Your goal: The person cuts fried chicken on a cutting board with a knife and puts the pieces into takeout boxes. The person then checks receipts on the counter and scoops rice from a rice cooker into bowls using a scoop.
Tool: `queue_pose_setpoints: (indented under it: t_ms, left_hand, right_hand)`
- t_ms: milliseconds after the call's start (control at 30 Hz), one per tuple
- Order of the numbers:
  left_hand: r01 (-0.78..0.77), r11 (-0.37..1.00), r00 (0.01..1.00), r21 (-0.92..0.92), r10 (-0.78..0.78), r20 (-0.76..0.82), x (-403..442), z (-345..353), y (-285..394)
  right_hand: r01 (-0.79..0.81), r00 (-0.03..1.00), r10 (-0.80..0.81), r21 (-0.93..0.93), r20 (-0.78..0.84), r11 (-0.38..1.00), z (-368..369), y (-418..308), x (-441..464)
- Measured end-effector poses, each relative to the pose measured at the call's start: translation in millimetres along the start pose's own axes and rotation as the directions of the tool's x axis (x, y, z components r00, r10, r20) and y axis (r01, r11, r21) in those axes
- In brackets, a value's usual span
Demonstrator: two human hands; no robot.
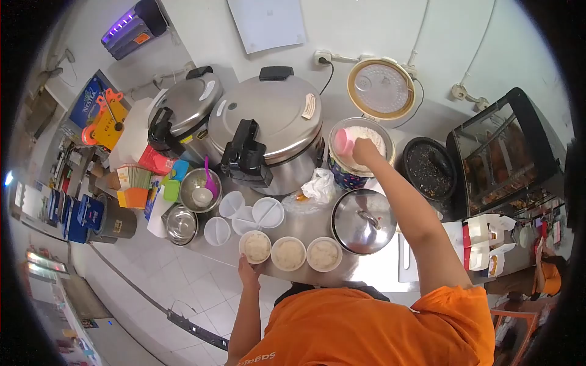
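Observation:
My right hand (pixel 366 152) is closed on a pink scoop (pixel 344 142), which sits in the white rice (pixel 368 135) of an open rice cooker with a dark patterned body (pixel 351 179). Near the front edge of the counter, my left hand (pixel 248 271) grips the lower side of a white bowl of rice (pixel 255 246). Two more bowls of rice, a middle one (pixel 288 254) and a right one (pixel 324 254), stand beside it in a row.
Two large steel cookers, one big (pixel 265 113) and one smaller (pixel 186 104), stand behind. White divided cups (pixel 268 212), a steel lid (pixel 364 222), a plastic bag (pixel 317 188), a black pan (pixel 429 168) and a glass-fronted case (pixel 503 152) surround the work spot. A purple ladle (pixel 210 183) rests in a bowl.

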State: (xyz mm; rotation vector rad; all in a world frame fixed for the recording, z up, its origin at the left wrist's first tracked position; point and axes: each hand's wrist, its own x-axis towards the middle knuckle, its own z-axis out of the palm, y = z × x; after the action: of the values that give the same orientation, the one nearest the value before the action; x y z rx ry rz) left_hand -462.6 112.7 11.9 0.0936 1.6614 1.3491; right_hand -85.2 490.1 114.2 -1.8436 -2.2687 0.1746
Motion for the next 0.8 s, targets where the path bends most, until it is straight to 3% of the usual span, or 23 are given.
queue_pose_setpoints:
  t_ms: [67, 133, 233, 433, 533, 567, 600, 700, 800]
  left_hand:
    - [0.012, 1.000, 1.000, -0.002, -0.012, -0.029, 6.8, -5.9, -8.0]
    - [0.018, 1.000, 0.999, 0.003, -0.018, 0.045, 5.1, -12.7, -9.9]
    - [0.035, 0.999, 0.996, 0.011, -0.036, 0.087, 12.2, -17.4, -9.2]
    - [-0.036, 0.997, 0.999, 0.071, 0.034, 0.027, 18.7, -35.2, -21.6]
    - [-0.057, 0.989, 0.998, 0.136, 0.055, 0.020, 22.5, -47.2, -24.1]
    - [-0.039, 0.987, 0.999, 0.154, 0.043, -0.020, 21.3, -47.5, -22.4]
    - [-0.028, 0.986, 0.998, 0.167, 0.038, -0.053, 21.5, -44.7, -19.6]
    - [-0.055, 0.981, 0.996, 0.185, 0.066, -0.053, 19.5, -45.5, -19.5]
    - [-0.103, 0.956, 0.992, 0.274, 0.121, -0.048, 24.5, -50.0, -20.6]
  right_hand:
    - [0.089, 0.995, -0.089, -0.008, 0.043, 0.996, -1.9, 21.7, -1.0]
    - [0.163, 0.978, -0.162, 0.007, 0.131, 0.987, -18.4, 39.9, -14.8]
    - [0.034, 0.970, -0.093, 0.253, 0.226, 0.967, -43.9, 52.4, -35.8]
    - [-0.127, 0.982, 0.043, 0.473, 0.184, 0.872, -115.4, -48.9, -179.3]
    - [-0.119, 0.990, 0.065, 0.473, 0.129, 0.873, -88.0, -83.6, -262.2]
    - [-0.081, 0.997, 0.073, 0.293, 0.041, 0.953, -71.8, -95.8, -289.9]
    - [0.075, 0.993, -0.043, 0.320, -0.106, 0.944, -26.1, -86.9, -316.1]
    - [-0.143, 0.967, 0.106, 0.145, 0.233, 0.979, 18.7, -106.8, -357.6]
    - [-0.155, 0.979, 0.130, 0.155, 0.156, 0.976, 17.9, -124.4, -367.1]
